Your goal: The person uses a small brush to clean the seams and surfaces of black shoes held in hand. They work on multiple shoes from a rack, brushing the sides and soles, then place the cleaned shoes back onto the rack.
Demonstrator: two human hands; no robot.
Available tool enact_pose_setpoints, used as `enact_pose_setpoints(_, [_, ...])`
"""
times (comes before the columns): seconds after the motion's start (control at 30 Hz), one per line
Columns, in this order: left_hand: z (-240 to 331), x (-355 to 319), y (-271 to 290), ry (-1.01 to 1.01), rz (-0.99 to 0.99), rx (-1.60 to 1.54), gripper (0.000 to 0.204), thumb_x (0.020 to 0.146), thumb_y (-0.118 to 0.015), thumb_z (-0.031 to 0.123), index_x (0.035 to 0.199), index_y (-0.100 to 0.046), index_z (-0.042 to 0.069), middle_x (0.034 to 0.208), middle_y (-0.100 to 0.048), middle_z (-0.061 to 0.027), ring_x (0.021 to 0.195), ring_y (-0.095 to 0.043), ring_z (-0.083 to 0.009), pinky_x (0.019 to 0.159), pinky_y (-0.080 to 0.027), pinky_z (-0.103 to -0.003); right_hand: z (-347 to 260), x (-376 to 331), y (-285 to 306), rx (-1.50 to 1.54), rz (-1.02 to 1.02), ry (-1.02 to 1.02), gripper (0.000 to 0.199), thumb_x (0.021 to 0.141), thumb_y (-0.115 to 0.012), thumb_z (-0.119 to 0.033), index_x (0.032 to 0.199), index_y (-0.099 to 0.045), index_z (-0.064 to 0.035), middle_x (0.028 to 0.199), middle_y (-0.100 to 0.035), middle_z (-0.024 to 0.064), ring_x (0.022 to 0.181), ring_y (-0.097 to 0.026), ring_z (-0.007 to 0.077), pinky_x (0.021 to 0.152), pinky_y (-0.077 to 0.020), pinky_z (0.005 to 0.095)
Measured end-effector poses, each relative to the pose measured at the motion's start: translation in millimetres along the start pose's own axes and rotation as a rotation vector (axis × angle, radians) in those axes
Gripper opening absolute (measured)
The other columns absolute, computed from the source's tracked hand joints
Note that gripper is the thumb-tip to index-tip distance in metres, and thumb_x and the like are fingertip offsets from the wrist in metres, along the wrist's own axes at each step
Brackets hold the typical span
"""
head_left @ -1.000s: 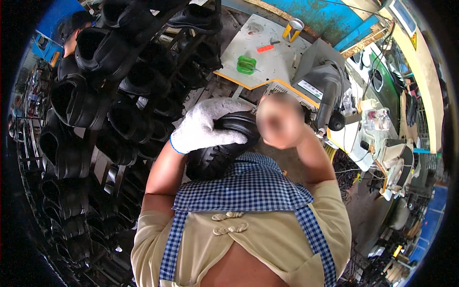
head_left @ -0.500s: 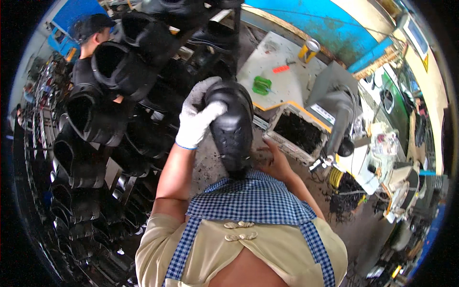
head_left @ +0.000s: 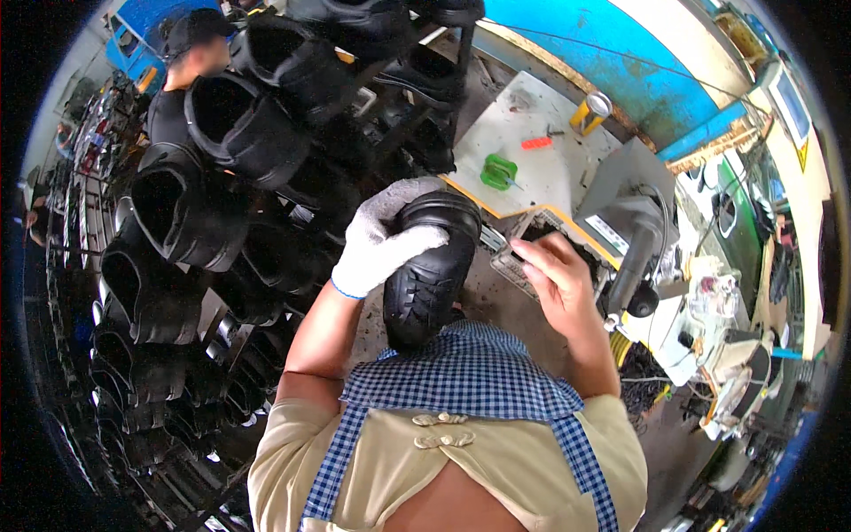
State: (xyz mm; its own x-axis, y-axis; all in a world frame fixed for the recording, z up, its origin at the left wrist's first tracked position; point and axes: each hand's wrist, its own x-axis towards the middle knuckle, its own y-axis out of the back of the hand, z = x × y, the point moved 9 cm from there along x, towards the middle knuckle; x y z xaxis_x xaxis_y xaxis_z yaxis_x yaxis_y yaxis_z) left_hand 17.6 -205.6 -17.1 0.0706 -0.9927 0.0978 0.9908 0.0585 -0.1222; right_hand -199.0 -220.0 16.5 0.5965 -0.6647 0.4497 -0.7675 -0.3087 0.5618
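In front of my chest is a black shoe (head_left: pixel 448 263), tilted so that part of its lugged sole (head_left: pixel 417 303) shows. My left hand (head_left: pixel 383 235), in a white knit glove, is closed around the shoe's far end, thumb across the top. To the right of it, apart from the shoe, my bare right hand (head_left: pixel 560 277) is raised with fingers bent and the fingertips close together. Whatever they may pinch is too small to make out. Behind that hand lies a light plastic crate (head_left: pixel 507 266), largely covered by it.
Racks of black shoes (head_left: pixel 235 124) fill the left, with a person in a dark cap (head_left: pixel 191 40) behind them. A white table (head_left: pixel 541 111) bears a green tool (head_left: pixel 499 171), a red piece (head_left: pixel 536 143) and a yellow can (head_left: pixel 591 113). A grey machine (head_left: pixel 631 239) stands at right.
The shoe has been turned, and its lugged sole now shows. My right hand has risen from beside the shoe to over the crate, its fingers drawn together. My left hand still grips the shoe.
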Motion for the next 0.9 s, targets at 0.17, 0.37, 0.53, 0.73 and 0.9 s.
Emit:
enact_pose_setpoints(0.17, [-1,-11,-10,0.056,-0.042,-0.028,0.064,0.069,-0.084,0.019,0.124,-0.059,-0.003,0.119,-0.065,-0.0109,0.111,-0.06,-0.0197,0.1,-0.045,-0.034,-45,30,19,-0.365,-0.12,0.198,0.046,0.076,-0.068,-0.003,0.118,-0.071,-0.0213,0.083,-0.054,0.0033,0.06,-0.057,0.0177,0.052,-0.0489,0.0318])
enact_pose_setpoints(0.37, [3,-14,-22,0.052,-0.068,0.007,0.065,0.069,-0.084,0.019,0.124,-0.059,-0.003,0.119,-0.065,-0.0102,0.111,-0.06,-0.0201,0.101,-0.045,-0.035,-63,40,11,-0.553,-0.082,0.291,0.042,0.074,-0.068,-0.004,0.112,-0.073,-0.0216,0.08,-0.052,0.002,0.062,-0.058,0.0159,0.051,-0.0486,0.0302])
enact_pose_setpoints(0.53, [1,-18,-14,0.074,-0.041,-0.07,0.065,0.069,-0.084,0.018,0.125,-0.058,-0.003,0.117,-0.065,-0.0105,0.109,-0.061,-0.0199,0.099,-0.046,-0.034,-49,29,17,-0.331,-0.083,0.209,0.036,0.076,-0.069,-0.003,0.108,-0.074,-0.0197,0.079,-0.053,0.0024,0.059,-0.056,0.0159,0.05,-0.0471,0.0304])
enact_pose_setpoints(0.73, [2,-16,-24,0.041,-0.071,-0.058,0.054,0.075,-0.081,0.013,0.122,-0.06,-0.003,0.115,-0.066,-0.0102,0.106,-0.062,-0.0171,0.097,-0.048,-0.032,-64,30,22,-0.487,-0.129,0.231,0.035,0.075,-0.069,-0.005,0.106,-0.074,-0.019,0.079,-0.053,0.0019,0.061,-0.056,0.0164,0.051,-0.0476,0.0309])
enact_pose_setpoints(0.9, [1,-13,-25,-0.014,-0.1,-0.042,0.048,0.078,-0.08,0.01,0.12,-0.061,-0.003,0.114,-0.066,-0.0096,0.105,-0.062,-0.0161,0.096,-0.049,-0.031,-57,25,31,-0.488,-0.17,0.15,0.04,0.072,-0.069,-0.005,0.108,-0.072,-0.0202,0.081,-0.053,0.002,0.065,-0.058,0.0168,0.054,-0.049,0.0307])
